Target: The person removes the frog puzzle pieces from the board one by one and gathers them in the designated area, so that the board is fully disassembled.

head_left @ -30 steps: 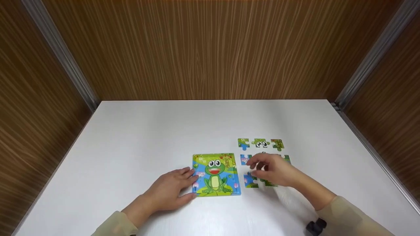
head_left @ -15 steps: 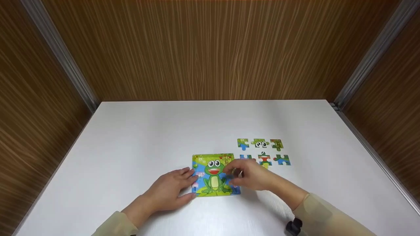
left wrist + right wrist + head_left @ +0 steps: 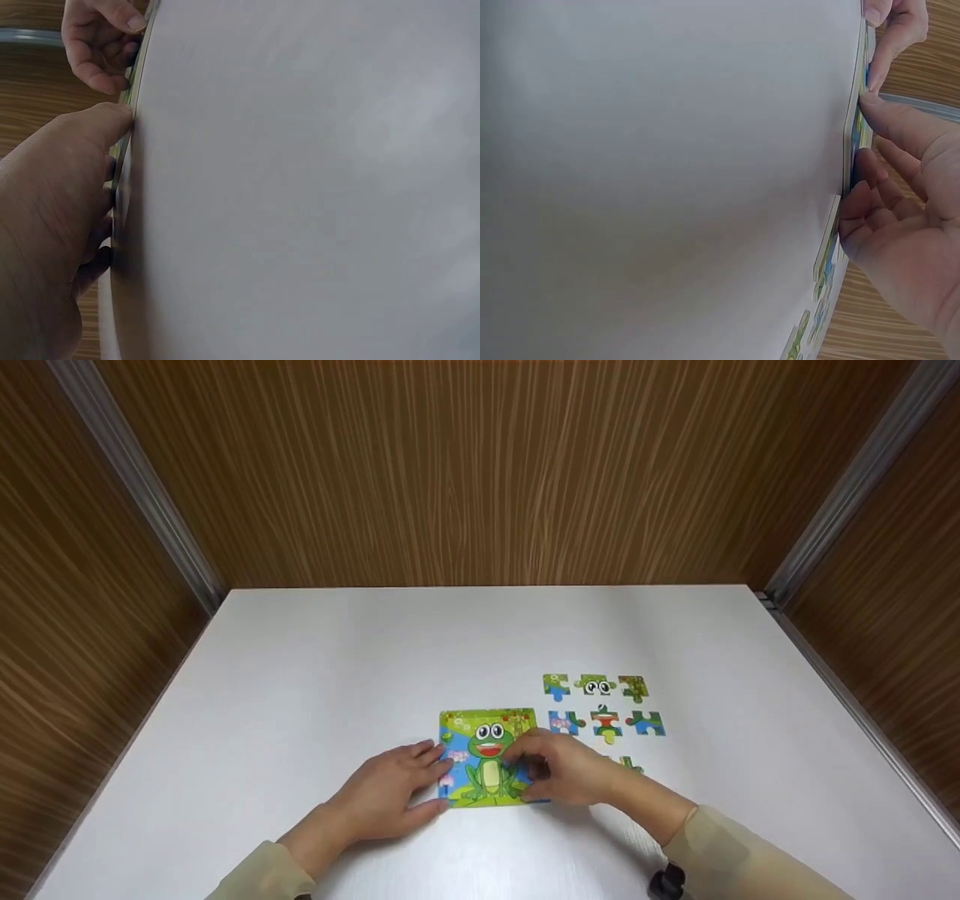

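A square frog picture puzzle board [image 3: 491, 793] lies on the white table, its right part covered by my right hand. My left hand [image 3: 394, 791] rests flat at its left edge, thumb and fingertips touching the rim, as the left wrist view also shows. Over the lower right of the board, my right hand [image 3: 566, 769] has bent fingers. In the right wrist view its thumb [image 3: 900, 124] and fingertips touch the board, a span apart. Whether they pinch a piece is hidden. To the right lie loose jigsaw pieces, including frog eyes [image 3: 596, 685] and a frog mouth [image 3: 606, 723].
More jigsaw pieces stand in rows, such as a tree corner [image 3: 633, 688] and a blue-green piece [image 3: 646, 724]. A green piece [image 3: 630, 765] shows partly behind my right wrist. Wood-grain panels [image 3: 480, 472] enclose the back and sides of the table [image 3: 337, 660].
My right hand has moved left from the lower loose pieces onto the right side of the board, then slightly down. My left hand has stayed at the left edge.
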Motion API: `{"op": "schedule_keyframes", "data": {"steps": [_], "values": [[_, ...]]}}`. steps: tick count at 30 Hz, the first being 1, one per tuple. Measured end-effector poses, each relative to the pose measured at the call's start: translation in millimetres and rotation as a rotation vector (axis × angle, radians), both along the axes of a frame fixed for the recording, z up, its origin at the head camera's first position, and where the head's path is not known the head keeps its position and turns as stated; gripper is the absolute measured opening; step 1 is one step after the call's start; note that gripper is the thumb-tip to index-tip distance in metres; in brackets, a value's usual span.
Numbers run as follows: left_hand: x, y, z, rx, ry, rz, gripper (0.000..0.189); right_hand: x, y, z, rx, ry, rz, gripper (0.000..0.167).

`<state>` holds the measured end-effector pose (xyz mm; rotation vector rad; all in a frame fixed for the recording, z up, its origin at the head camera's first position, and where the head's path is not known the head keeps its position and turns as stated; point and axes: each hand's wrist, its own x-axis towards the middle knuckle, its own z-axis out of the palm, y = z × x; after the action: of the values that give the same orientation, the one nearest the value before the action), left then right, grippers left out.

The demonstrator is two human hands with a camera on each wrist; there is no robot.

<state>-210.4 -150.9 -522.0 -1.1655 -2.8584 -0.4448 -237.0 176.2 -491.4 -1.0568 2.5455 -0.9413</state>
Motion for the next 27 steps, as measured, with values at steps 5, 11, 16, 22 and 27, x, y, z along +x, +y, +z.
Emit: {"op": "schedule_keyframes", "data": {"steps": [5,11,16,22,27], "values": [[0.1,0.4,0.6,-0.010,0.000,-0.001,0.062,0.4,0.5,-0.3,-0.005,0.003,-0.006,0.048],[0.6,0.4,0.9,0.018,0.007,-0.004,0.060,0.5,0.6,-0.2,0.012,0.012,-0.018,0.046],[0.3,0.0,0.7,0.027,0.017,-0.004,0.060,-0.2,-0.1,0.9,0.030,0.015,-0.029,0.045],[0.6,0.2,1.1,0.024,0.004,0.000,0.060,-0.7,-2.0,0.5,0.040,0.021,-0.032,0.044],[1.1,0.3,1.8,0.019,-0.005,0.005,0.061,-0.5,-3.4,-0.3,0.041,0.038,-0.036,0.043]]}}
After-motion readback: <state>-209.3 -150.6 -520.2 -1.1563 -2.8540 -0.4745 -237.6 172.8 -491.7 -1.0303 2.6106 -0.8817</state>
